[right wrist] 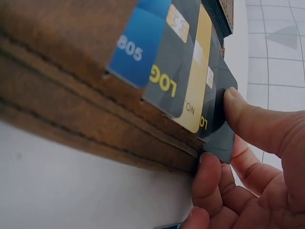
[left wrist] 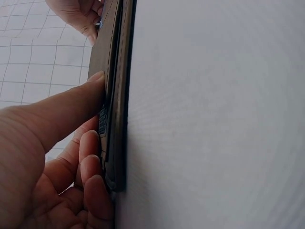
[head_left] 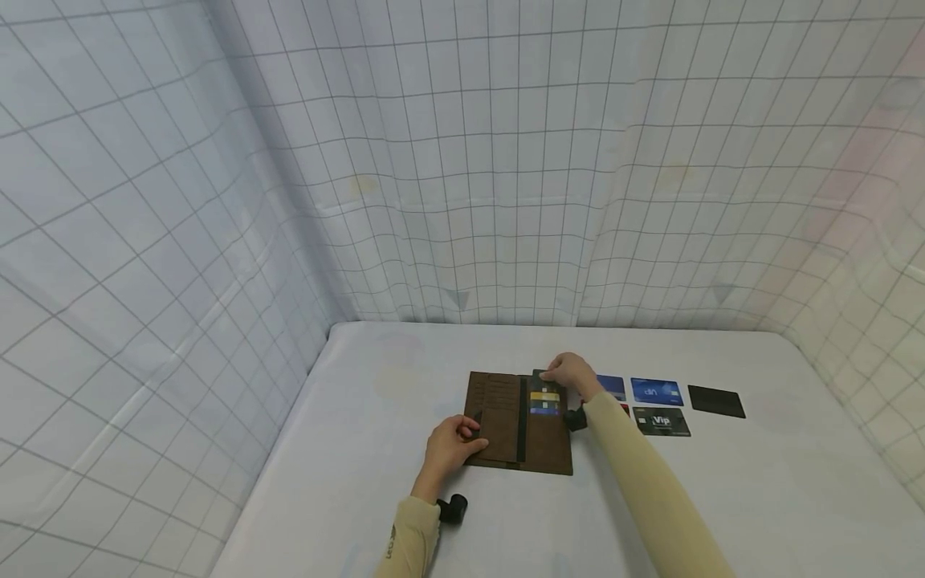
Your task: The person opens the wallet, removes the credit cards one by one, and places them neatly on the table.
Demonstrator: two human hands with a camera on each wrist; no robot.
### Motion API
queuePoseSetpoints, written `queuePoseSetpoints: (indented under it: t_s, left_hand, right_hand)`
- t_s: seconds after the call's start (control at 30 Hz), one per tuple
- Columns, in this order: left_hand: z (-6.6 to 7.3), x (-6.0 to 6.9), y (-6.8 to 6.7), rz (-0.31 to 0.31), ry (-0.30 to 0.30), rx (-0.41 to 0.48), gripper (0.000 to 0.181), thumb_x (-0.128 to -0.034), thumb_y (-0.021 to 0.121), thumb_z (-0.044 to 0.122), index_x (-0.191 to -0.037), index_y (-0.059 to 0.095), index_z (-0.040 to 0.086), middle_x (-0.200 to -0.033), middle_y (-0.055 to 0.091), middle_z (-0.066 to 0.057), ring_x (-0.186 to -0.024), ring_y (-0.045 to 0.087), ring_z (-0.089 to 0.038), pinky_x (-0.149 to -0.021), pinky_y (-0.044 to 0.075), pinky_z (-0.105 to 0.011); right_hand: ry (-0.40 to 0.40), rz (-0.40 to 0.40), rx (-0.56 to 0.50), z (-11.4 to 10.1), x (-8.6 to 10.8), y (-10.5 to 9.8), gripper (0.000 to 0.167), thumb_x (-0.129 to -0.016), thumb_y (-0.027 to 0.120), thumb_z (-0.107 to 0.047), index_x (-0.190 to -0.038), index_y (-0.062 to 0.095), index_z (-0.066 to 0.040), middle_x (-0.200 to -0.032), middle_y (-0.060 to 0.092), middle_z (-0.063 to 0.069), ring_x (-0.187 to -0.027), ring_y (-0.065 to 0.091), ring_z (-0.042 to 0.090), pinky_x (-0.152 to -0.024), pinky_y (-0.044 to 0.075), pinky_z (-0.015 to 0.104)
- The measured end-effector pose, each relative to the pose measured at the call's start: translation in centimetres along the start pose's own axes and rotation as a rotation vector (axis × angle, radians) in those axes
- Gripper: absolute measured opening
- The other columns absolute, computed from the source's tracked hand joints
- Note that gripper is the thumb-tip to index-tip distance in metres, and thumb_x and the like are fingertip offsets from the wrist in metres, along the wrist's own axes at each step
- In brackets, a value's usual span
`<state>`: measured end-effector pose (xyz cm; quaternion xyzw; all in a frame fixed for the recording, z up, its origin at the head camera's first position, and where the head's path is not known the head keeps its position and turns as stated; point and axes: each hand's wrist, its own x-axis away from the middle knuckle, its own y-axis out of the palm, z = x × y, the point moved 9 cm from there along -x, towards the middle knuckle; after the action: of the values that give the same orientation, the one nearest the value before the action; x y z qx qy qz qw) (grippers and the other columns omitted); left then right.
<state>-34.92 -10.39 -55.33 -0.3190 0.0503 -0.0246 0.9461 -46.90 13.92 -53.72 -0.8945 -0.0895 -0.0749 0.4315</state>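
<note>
A brown wallet (head_left: 545,449) lies spread flat on the table. My left hand (head_left: 448,445) grips its left edge; in the left wrist view, the thumb of that hand (left wrist: 43,129) presses on the wallet (left wrist: 98,57), with the fingers curled at the edge. At the top of the right panel, my right hand (head_left: 574,374) pinches a dark card (right wrist: 221,143). The right wrist view shows this hand (right wrist: 257,167) with its thumb on the card face. Overlapping below that card are a gold card (right wrist: 198,71), a blue card (right wrist: 143,43) and other dark ones in the slots.
Right of the wallet lie blue cards (head_left: 656,392), a dark Vip card (head_left: 661,421), a plain black card (head_left: 715,400) and a partly hidden red one (head_left: 625,409). White table (head_left: 361,401) surface extends left of the wallet. Grid-patterned curtains (head_left: 470,160) stand behind and beside the table.
</note>
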Motion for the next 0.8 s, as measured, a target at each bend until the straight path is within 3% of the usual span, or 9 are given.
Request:
queuePoseSetpoints:
  t_s: [0.37,0.8]
  left_hand:
    - [-0.13,-0.09,-0.03,0.004,-0.009,-0.003,0.024,-0.0762,0.081,0.017,-0.092,0.065,0.007,-0.075,0.052,0.001,-0.067,0.046,-0.014,-0.062,0.039,-0.032]
    - [-0.07,-0.10,0.11,0.005,0.004,-0.006,0.026,-0.0759,0.081,0.016,-0.093,0.065,0.006,-0.076,0.052,0.000,-0.067,0.046,-0.014,-0.062,0.040,-0.032]
  right_hand:
    - [0.015,0.034,-0.083,0.23,-0.01,-0.09,0.025,-0.090,0.066,-0.021,-0.098,0.064,0.002,-0.095,0.061,0.013,-0.089,0.056,0.027,-0.080,0.046,0.044]
    - [0.025,0.052,-0.094,0.34,-0.08,-0.13,0.026,-0.092,0.064,-0.021,-0.100,0.061,0.003,-0.097,0.059,0.015,-0.091,0.055,0.031,-0.081,0.045,0.047]
